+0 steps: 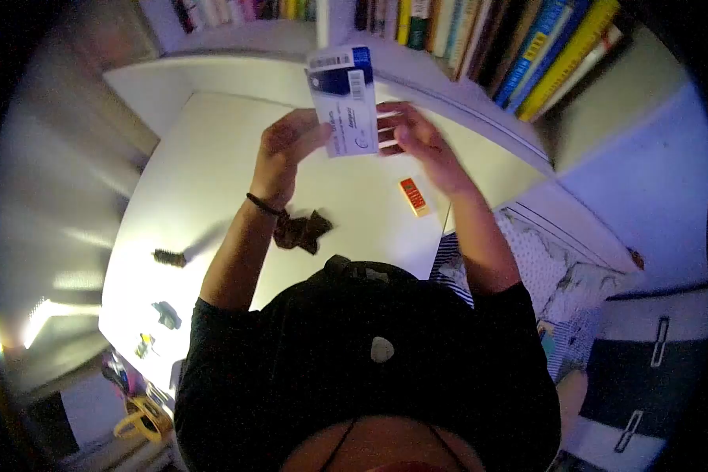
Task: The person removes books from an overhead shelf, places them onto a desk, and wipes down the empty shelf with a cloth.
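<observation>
Left hand (285,148): partly closed, thumb over the front face and fingers behind, gripping the lower left edge of a flat, rectangular white-and-blue printed package (344,106). Package: held upright above the table, barcodes on its upper part, top end overlapping the view of the shelf edge.

Right hand (418,141): open, fingers spread and loosely curved, beside the package's right edge; contact cannot be told, the fingers being blurred.

Left wrist: one thin black band (263,204).

Beneath: a glossy white tabletop (346,197). Upon it, one crumpled dark brown cloth item (303,230), partly covered by the left forearm; one small red-and-orange rectangular block (413,197), below the right hand; one small dark bristly object (169,257), well to the left; one dark, irregular item (166,315), near the table's left edge.

Beyond: a white shelf (252,38) of upright and leaning books (539,51), several blue or yellow.

Obstruction: the black-shirted torso (370,338) hides the near part of the tabletop.
</observation>
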### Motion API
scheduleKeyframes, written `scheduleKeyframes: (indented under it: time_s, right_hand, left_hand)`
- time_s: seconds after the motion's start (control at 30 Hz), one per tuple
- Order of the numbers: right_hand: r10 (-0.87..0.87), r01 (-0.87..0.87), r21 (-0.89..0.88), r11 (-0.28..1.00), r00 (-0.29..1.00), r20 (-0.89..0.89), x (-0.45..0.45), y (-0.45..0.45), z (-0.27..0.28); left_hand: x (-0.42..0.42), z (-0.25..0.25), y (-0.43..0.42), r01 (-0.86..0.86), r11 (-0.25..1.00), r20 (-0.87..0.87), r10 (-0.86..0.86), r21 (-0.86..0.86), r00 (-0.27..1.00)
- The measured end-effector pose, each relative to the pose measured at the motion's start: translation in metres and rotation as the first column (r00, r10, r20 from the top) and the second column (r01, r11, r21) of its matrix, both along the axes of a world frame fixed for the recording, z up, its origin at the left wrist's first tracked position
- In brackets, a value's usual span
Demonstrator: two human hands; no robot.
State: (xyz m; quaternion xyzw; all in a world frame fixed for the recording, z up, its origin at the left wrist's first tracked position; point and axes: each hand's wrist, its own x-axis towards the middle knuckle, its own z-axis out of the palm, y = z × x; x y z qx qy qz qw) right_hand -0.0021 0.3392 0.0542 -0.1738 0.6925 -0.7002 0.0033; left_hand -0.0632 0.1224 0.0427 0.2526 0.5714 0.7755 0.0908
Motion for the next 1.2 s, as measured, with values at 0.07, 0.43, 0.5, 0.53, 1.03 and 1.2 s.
scheduleKeyframes:
  time_s: [0.07,0.43,0.5,0.53,1.03,1.2]
  right_hand:
    - [-0.3,0.423,0.261,0.868,0.864,-0.405,0.012,0.018,0.012]
    - [-0.708,0.863,0.241,0.445,0.503,-0.495,0.008,0.139,0.008]
    - [-0.753,0.869,0.234,0.436,0.495,-0.434,0.005,0.135,0.012]
    - [-0.803,0.887,0.228,0.403,0.461,-0.376,0.006,0.132,0.015]
    - [-0.774,0.817,0.306,0.489,0.568,-0.279,0.02,0.106,0.033]
    - [-0.684,0.745,0.299,0.596,0.666,-0.296,0.016,0.114,0.034]
  left_hand:
    - [-0.007,-0.026,-0.035,-0.132,0.99,-0.044,0.13,-0.047,0.991]
    - [0.134,-0.241,-0.228,-0.734,-0.054,-0.498,0.767,-0.678,0.404]
    - [0.159,-0.262,-0.256,-0.669,-0.245,-0.604,0.703,-0.702,0.376]
    - [0.166,-0.266,-0.271,-0.627,-0.321,-0.639,0.668,-0.71,0.381]
    - [-0.014,-0.092,-0.181,-0.88,0.26,-0.677,0.564,-0.397,0.472]
    - [-0.052,0.064,-0.042,-0.662,0.747,-0.809,0.352,-0.061,0.471]
